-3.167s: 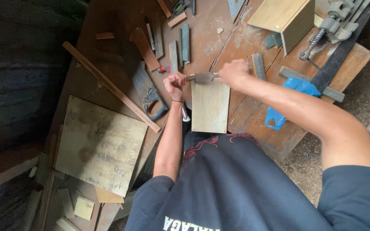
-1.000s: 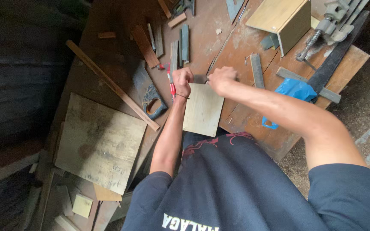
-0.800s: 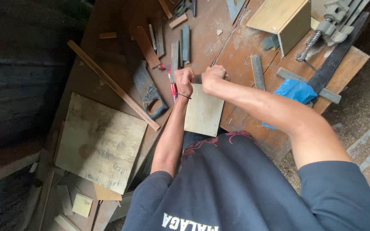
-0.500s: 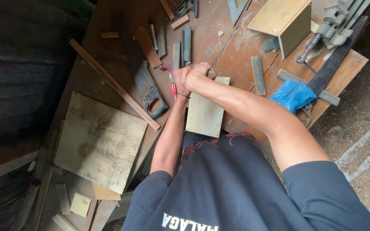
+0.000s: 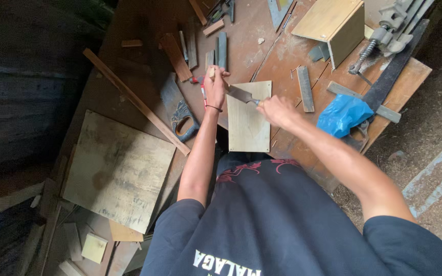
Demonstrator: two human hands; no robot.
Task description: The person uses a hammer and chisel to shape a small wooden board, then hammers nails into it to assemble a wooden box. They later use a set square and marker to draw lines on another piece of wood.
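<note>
Hands: left hand (image 5: 215, 88) and right hand (image 5: 275, 110) both grip a metal tool (image 5: 242, 95) over a board (image 5: 248, 118), its ends hidden.

The left hand (image 5: 215, 88) hides the handle of the tool (image 5: 241, 94) it grips; only the flat metal blade shows. The tool's tip disappears under the right hand (image 5: 276, 110), so what its fingers pinch cannot be told. The near edge of the board (image 5: 249, 122) is partly covered by the person's shirt. The vise (image 5: 384, 30) and the bench (image 5: 262, 36) are cut off by the top edge. Small bits near the bench's far end are too small to tell.
</note>
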